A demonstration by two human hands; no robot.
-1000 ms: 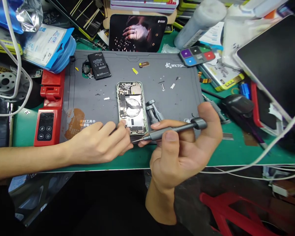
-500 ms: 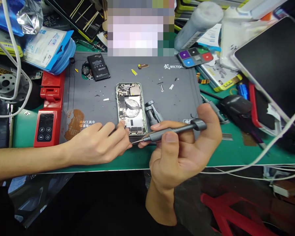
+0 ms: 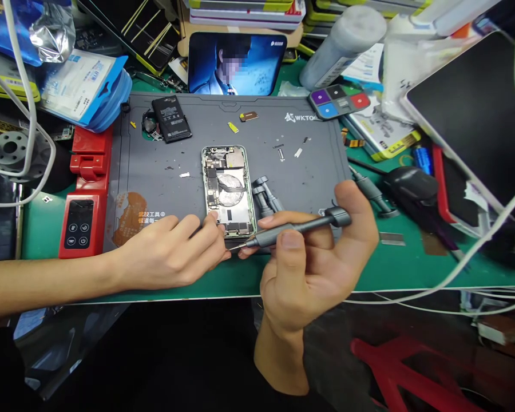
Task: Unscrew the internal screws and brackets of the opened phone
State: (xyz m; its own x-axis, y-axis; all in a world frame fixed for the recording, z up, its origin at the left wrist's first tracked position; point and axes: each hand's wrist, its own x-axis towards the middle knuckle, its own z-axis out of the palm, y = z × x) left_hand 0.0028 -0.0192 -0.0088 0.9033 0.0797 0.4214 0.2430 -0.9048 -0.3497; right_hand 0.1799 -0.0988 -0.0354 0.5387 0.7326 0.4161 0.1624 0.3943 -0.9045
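Observation:
An opened phone (image 3: 235, 214) lies on the grey mat with its board and a round coil bared. My left hand (image 3: 184, 246) is closed on its lower left corner, fingers curled at the edge. In my right hand (image 3: 313, 269) is a dark grey screwdriver (image 3: 287, 229), held slantwise. Its thin tip points left, just below the phone's bottom edge and close to my left fingertips; whether it touches a screw cannot be made out. Two more grey screwdrivers (image 3: 266, 194) lie against the phone's right side. A black battery (image 3: 171, 119) rests at the mat's upper left.
Small metal pieces (image 3: 281, 154) lie scattered on the mat (image 3: 171, 194). A red device with buttons (image 3: 83, 223) stands at the left. Behind is a phone playing video (image 3: 257, 63); a bottle (image 3: 341, 48) and a tablet (image 3: 476, 109) are at the right. A white cable (image 3: 476, 252) hangs across the right.
My right hand and the screwdriver have moved slightly left, with the handle end lower. My left hand stays at the phone's corner.

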